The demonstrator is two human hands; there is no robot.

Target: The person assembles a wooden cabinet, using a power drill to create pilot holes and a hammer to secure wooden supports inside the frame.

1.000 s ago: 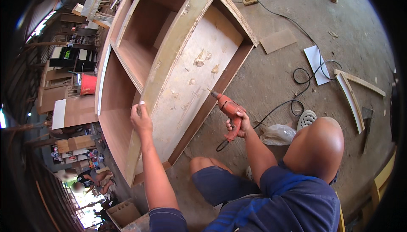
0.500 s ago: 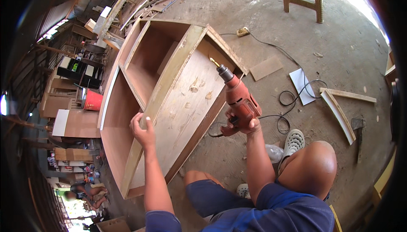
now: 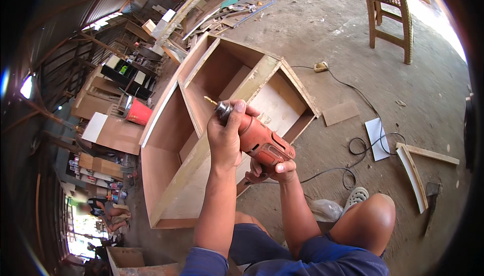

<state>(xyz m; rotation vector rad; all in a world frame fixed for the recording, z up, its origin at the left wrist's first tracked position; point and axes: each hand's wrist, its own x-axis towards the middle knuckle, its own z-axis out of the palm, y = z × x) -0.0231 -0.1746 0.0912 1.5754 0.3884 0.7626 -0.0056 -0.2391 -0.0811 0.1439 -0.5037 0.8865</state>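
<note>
A red corded power drill (image 3: 259,142) is held in both hands in front of a wooden cabinet frame (image 3: 176,185). My right hand (image 3: 275,171) is wrapped round its handle. My left hand (image 3: 228,132) grips the front of the body, close behind the dark chuck (image 3: 223,111). A gold-coloured drill bit (image 3: 210,100) sticks out of the chuck, pointing up and left over the cabinet's open compartments. The cabinet lies on the floor, its compartments facing up, and the drill hides part of its middle rail.
The drill's black cable (image 3: 355,147) loops over the floor to a socket block (image 3: 320,67). Right of it lie a white board (image 3: 376,139), wood strips (image 3: 428,154) and a hammer (image 3: 432,203). A stool (image 3: 388,16) stands far right. A person (image 3: 103,209) sits at the far left.
My left hand has let go of the cabinet's rail and taken hold of the drill's front. The drill has swung left, its bit now pointing more to the left. The view has shifted.
</note>
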